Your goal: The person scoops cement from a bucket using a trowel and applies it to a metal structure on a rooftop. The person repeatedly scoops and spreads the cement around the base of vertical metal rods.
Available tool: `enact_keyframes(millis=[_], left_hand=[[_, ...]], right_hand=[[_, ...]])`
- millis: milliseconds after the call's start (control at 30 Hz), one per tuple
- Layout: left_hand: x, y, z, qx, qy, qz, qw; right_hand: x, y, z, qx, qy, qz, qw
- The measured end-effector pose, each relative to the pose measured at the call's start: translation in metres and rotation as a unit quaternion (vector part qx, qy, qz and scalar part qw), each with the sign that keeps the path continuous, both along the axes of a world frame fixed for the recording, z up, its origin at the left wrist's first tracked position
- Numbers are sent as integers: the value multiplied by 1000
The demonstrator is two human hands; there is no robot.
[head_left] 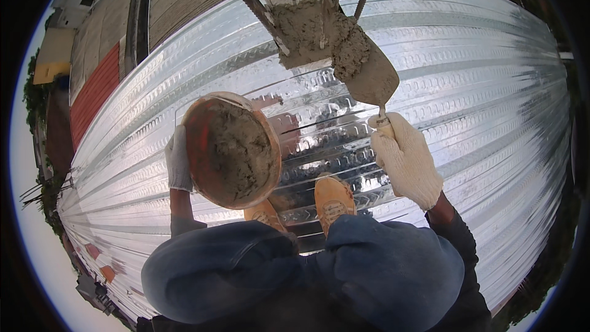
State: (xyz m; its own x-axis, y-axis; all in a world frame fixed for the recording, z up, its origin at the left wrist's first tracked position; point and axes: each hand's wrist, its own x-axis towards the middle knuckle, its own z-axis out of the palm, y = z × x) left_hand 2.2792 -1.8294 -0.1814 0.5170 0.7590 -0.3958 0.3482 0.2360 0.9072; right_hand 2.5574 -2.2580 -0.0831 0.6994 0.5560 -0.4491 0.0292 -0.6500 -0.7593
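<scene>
The grey steel pointed trowel (369, 74), its blade caked with wet grey mortar, is held out ahead of the person over the ribbed, shiny corrugated metal sheeting (479, 86). The right hand (405, 160), in a white knitted glove, is wrapped tight around the trowel's handle, fingers pressed together on it. The blade tip rests against a lump of wet grey mortar (304, 31) packed around the base of several rusty steel reinforcing bars (252, 0) that rise out of the sheeting. The left hand (178, 160), also in a white knitted glove, grips the outer left wall of a round orange plastic bucket (230, 150); the bucket is tilted toward the person and part filled with grey mortar. Its fingers curl around the rim. Below the bucket and trowel, two tan shoes (334, 200) stand on the sheeting, and the knees in blue trousers (381, 264) are bent in a crouch.
</scene>
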Motion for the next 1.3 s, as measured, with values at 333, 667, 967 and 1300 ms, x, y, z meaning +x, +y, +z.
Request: enact_keyframes(millis=[333,667,967,1300], left_hand=[[-3,8,-15,13,30,17,999],[13,-7,-6,9,25,2,1000],[-8,8,-12,41,38,-3,998],[-2,2,1,32,39,3,999]], right_hand=[[54,124,-134,-1,-303,-103,947],[78,122,-147,116,-95,-73,986],[118,163,-186,89,30,-107,990],[102,180,-163,233,172,-272,918]])
